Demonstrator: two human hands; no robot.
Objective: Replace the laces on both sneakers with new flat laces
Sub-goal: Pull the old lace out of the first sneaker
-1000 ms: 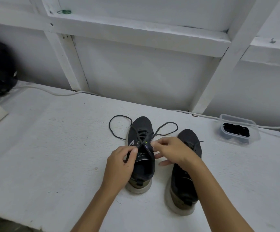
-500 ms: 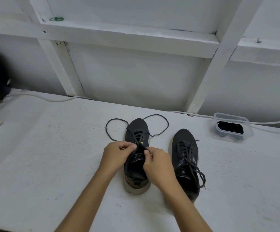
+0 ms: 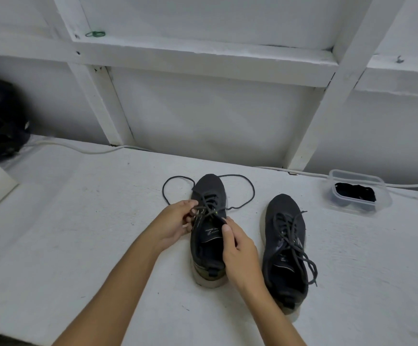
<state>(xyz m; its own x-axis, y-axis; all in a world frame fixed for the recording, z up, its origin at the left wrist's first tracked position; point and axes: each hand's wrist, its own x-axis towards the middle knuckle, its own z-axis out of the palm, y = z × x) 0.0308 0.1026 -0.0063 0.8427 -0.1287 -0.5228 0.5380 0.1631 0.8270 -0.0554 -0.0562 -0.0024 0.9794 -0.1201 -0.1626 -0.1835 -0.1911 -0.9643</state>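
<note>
forearms: both enter from the bottom edge, elbows cut off
right sneaker (image 3: 284, 248): black, laced and tied, heel nearest, toe pointing at the wall; its lace loops hang over the right side
right hand (image 3: 239, 250): between the 2 shoes, fingers curled round the left sneaker's collar, thumb up by the tongue; fingertips hidden inside the shoe
left sneaker (image 3: 209, 231): black, pale sole, just left of its pair, not touching it
left hand (image 3: 175, 221): pinches the old lace (image 3: 242, 198) at the upper eyelets; exact eyelet too small to tell
lace ends: untied, 2 loose loops lie on the table either side of the toe
table (image 3: 78, 233): white, open room left of the shoes; front edge at bottom left
plastic tub (image 3: 358, 191): clear, far right near the wall, well apart from the shoes; dark contents, can't tell what
cable (image 3: 78, 148): white, runs along the wall foot
dark round object (image 3: 0, 118): far left, cut off by the frame
</note>
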